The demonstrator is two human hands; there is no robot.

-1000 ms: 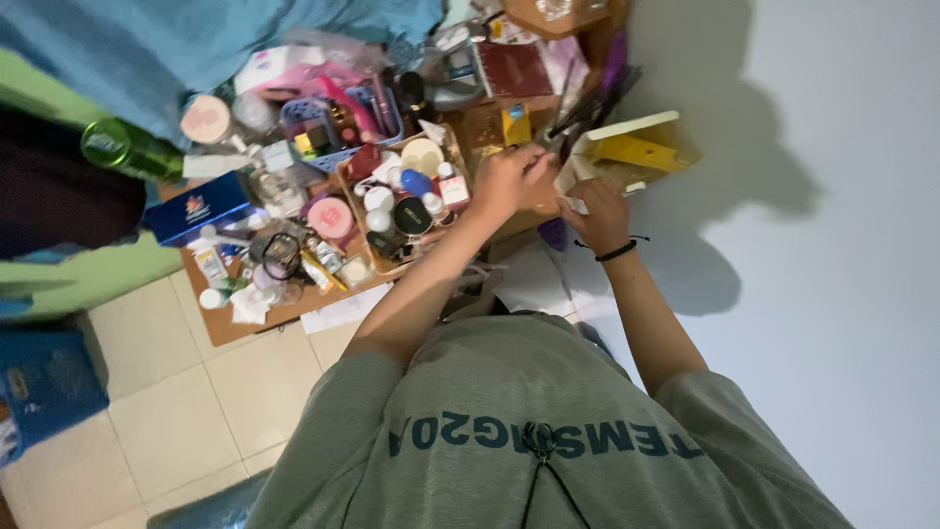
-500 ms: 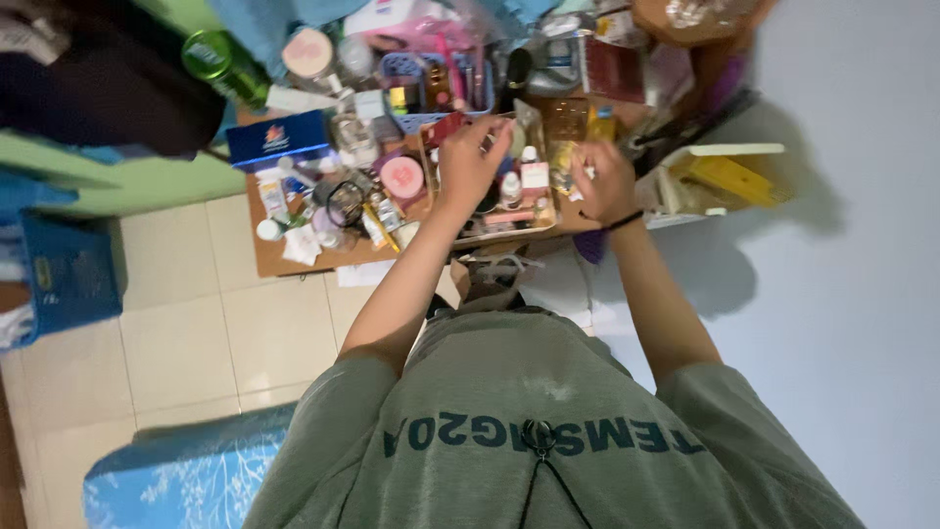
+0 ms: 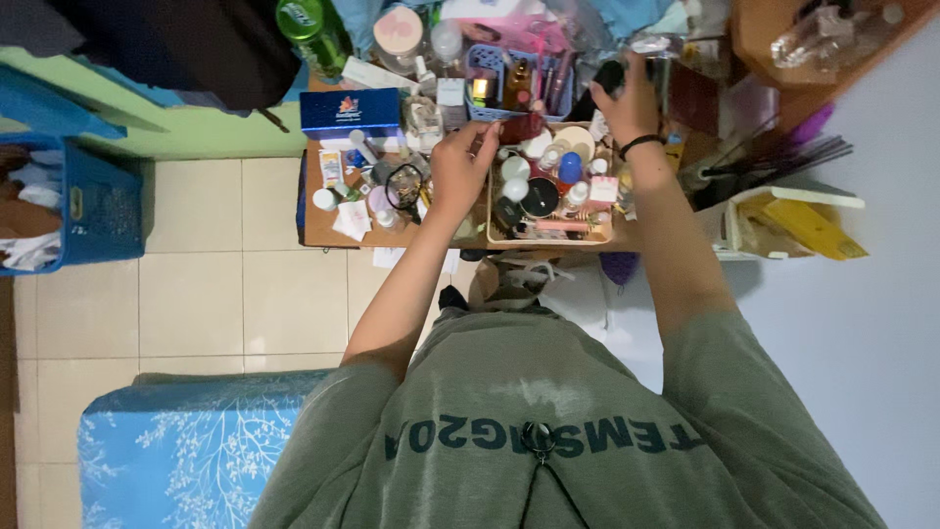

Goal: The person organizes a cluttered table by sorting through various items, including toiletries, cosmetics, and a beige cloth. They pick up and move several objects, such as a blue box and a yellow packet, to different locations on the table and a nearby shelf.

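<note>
On the low wooden table (image 3: 323, 230), one shallow tan tray (image 3: 597, 238) is seen, crowded with small cosmetics: about four white-capped bottles, one blue-capped bottle (image 3: 570, 168), one round black jar (image 3: 539, 197) and one pink tube (image 3: 561, 225) can be counted. Behind it, one lilac slotted basket (image 3: 487, 61) is filled with upright tubes and bottles. The left hand (image 3: 462, 168) is held at the tray's left rim, its fingers pinched narrowly on a small dark red case (image 3: 521, 127) that is lifted just above the tray. The right hand (image 3: 627, 98) is closed around a black cylindrical object (image 3: 607, 76) beyond the tray's far edge. One blue box (image 3: 351, 111) and one green bottle (image 3: 308, 24) lie to the left; one blue crate (image 3: 93, 211) stands on the tiled floor.
</note>
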